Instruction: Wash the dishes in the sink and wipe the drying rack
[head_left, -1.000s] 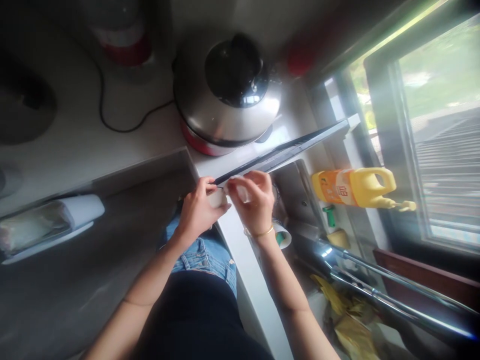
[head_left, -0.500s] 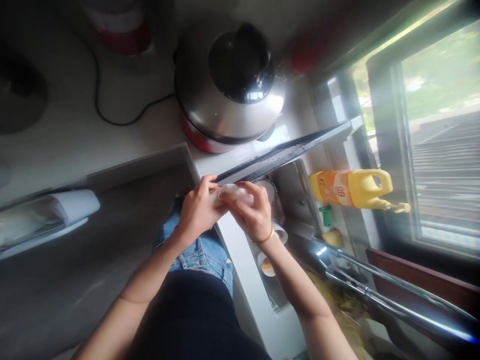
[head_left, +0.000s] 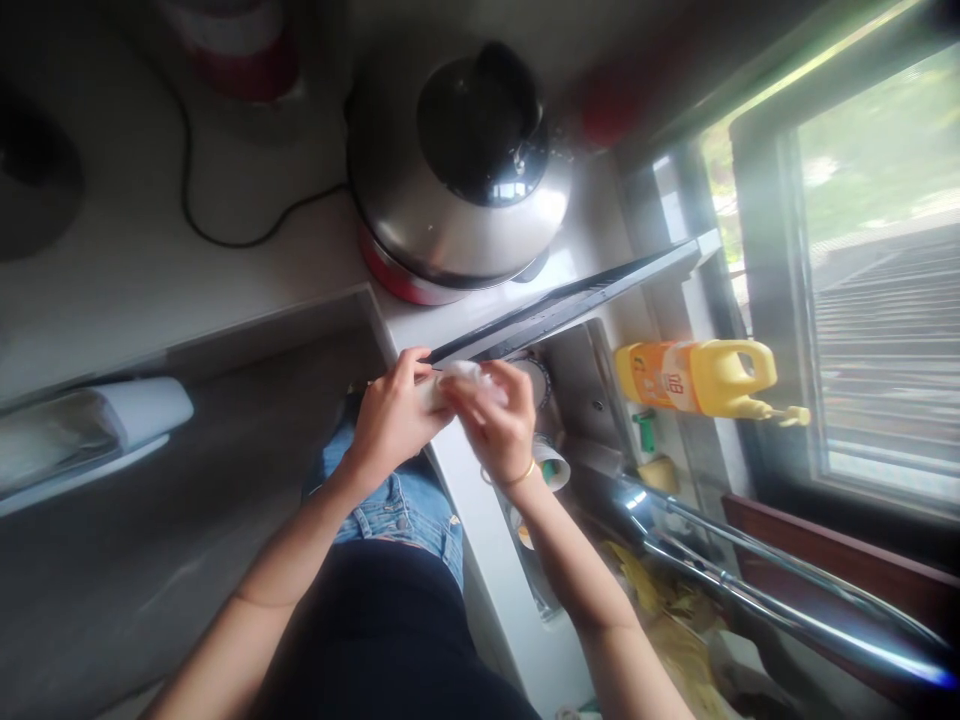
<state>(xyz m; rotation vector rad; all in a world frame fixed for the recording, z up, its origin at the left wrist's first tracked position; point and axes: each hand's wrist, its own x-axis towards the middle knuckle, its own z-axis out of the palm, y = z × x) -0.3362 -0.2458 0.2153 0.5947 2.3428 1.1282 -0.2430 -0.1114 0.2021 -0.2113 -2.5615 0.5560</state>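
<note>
Both hands meet in front of my waist, over the front edge of the counter. My right hand is closed, its fingertips pinching a white, translucent crumpled wad that could be tissue or thin plastic. My left hand is curled around the pale near end of the same wad, partly hidden by its own fingers. The wad's exact kind does not show. A gold-coloured bracelet circles my right wrist.
Beyond my hands stands a red electric pot with a steel lid; its cord runs left. A dark, thin board spans the sink, which holds a white cup. A yellow bottle stands by the window, near a chrome faucet.
My right hand shifts slightly and its fingers move on the white wad. The left hand keeps its hold. The whole view moves a little.
</note>
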